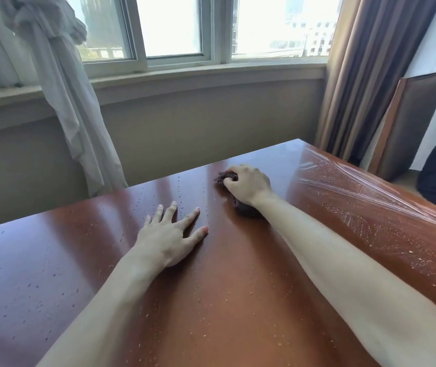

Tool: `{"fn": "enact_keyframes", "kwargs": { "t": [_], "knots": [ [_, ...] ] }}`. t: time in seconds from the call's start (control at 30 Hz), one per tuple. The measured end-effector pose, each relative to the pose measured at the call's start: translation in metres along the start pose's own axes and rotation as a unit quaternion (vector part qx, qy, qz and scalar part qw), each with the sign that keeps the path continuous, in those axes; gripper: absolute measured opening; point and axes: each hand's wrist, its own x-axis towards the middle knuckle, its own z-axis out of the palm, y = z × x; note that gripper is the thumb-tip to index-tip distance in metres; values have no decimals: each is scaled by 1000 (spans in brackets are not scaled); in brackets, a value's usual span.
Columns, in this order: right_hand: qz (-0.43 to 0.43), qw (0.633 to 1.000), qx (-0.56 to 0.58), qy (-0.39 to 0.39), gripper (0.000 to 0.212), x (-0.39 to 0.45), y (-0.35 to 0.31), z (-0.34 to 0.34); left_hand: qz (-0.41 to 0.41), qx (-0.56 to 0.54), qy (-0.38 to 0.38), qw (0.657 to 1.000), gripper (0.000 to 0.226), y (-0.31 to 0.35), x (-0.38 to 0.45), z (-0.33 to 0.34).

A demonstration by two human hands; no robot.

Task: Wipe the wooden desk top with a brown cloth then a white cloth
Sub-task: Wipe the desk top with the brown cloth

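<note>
The glossy wooden desk top [232,287] fills the lower part of the head view and is dotted with water droplets. My right hand [248,182] grips a bunched brown cloth [246,210] and presses it on the desk near the far edge. Part of the cloth sticks out past the fingers and part shows under the wrist. My left hand [170,234] lies flat on the desk with fingers spread, a little nearer and to the left of the cloth. No white cloth is in view.
Wet streaks [344,192] cross the desk's right side. Behind the desk are a wall and a window [174,27], with a knotted white curtain [60,88] at left and a brown curtain [365,70] at right. A wooden panel [407,123] leans at far right.
</note>
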Motion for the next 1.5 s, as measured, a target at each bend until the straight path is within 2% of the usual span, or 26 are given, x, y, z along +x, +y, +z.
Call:
{"fn": "enact_keyframes", "kwargs": {
  "t": [0.1,0.2,0.33,0.4,0.53,0.6,0.73,0.97,1.1,1.2,1.33,1.5],
  "knots": [
    [-12,998,-6,-69,50,-1,0,-9,-4,3,-13,1000,68,0,1,-3],
    [-33,997,12,-75,57,-44,3,-21,-19,25,-26,999,67,6,-1,-6],
    [-55,997,35,-49,47,-126,13,-31,-40,71,-29,996,66,20,0,-12],
    [-68,996,42,-39,43,-171,16,-41,-35,61,-23,997,66,24,-6,-17],
    [-119,989,54,-67,44,-250,14,-59,-2,33,14,999,66,18,-22,-23],
    [-128,985,73,-89,45,-260,15,-65,5,31,19,999,66,16,-27,-25],
    [-109,989,68,-70,41,-207,19,-57,10,26,17,999,67,13,-26,-19],
    [3,1000,-3,27,36,-19,17,-11,23,19,-4,1000,67,3,-15,-12],
    [19,1000,-5,22,41,81,17,9,29,17,6,999,65,1,-12,-8],
    [33,999,-7,11,41,123,18,13,23,16,9,1000,64,1,-11,-9],
    [29,1000,8,5,46,99,17,9,14,10,-9,1000,64,1,-9,-10],
    [-22,999,47,-14,46,-23,22,-16,1,1,-29,1000,68,1,-2,-14]
  ]
}}
